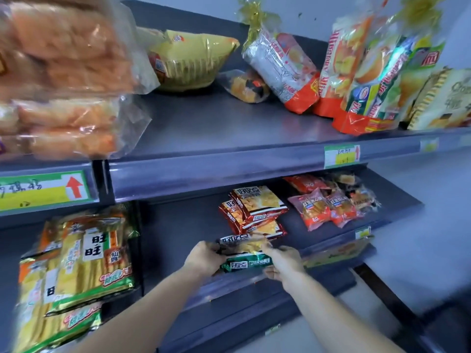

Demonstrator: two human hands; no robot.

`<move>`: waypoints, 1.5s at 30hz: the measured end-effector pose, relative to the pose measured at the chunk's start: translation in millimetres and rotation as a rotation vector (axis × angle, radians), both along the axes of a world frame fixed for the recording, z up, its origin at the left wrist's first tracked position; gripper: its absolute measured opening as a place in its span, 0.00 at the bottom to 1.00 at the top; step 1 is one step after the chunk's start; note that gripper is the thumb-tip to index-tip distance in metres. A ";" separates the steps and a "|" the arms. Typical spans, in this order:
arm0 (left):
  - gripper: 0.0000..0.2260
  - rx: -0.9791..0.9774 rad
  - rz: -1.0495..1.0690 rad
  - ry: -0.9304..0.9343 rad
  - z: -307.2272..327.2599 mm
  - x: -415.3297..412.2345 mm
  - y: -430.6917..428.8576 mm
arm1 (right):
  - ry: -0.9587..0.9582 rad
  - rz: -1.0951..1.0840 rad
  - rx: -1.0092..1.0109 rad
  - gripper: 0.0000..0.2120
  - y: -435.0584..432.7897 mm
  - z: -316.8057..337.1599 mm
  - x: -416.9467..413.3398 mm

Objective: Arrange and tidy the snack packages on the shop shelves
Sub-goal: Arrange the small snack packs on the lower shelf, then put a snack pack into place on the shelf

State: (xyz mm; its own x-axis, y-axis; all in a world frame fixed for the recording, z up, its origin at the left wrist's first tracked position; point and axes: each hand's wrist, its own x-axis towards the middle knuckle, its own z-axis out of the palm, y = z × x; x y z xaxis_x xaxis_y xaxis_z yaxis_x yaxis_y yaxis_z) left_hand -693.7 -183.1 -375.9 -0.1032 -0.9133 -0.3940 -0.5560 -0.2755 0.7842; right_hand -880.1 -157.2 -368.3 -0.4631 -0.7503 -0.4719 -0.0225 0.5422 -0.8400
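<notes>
my left hand (204,258) and right hand (284,262) both hold a green snack bag (244,261). the red bags (254,212) sit in a pile. the top shelf (229,159) looks messy, so lots is left.

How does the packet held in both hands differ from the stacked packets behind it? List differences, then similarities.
The held packet has a green bottom band; the stacked packets have red ones. The held packet is gripped by the left hand and right hand; the stacked packets lie untouched. Both show the same black-and-white logo and yellow snacks.
</notes>
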 end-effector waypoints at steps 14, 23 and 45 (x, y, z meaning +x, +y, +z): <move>0.32 0.132 -0.062 -0.172 -45.1 -36.3 -25.8 | 0.237 0.455 0.125 0.12 -55.9 -35.3 -44.9; 0.33 0.063 0.057 -0.332 -9.4 -43.9 1.3 | 0.483 0.804 0.155 0.12 -63.6 -24.7 -53.6; 0.12 -0.426 0.018 -0.917 170.7 -18.7 97.8 | 1.059 1.054 -0.327 0.13 22.5 162.6 -18.1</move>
State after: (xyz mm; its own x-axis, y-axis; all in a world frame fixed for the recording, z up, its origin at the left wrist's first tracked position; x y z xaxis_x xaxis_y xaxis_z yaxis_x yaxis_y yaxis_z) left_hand -712.4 -85.3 -205.2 0.0911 -0.9948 0.0450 -0.9920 -0.0867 0.0919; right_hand -898.3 -134.7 -205.7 0.3242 -0.9455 -0.0312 -0.9144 -0.3048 -0.2663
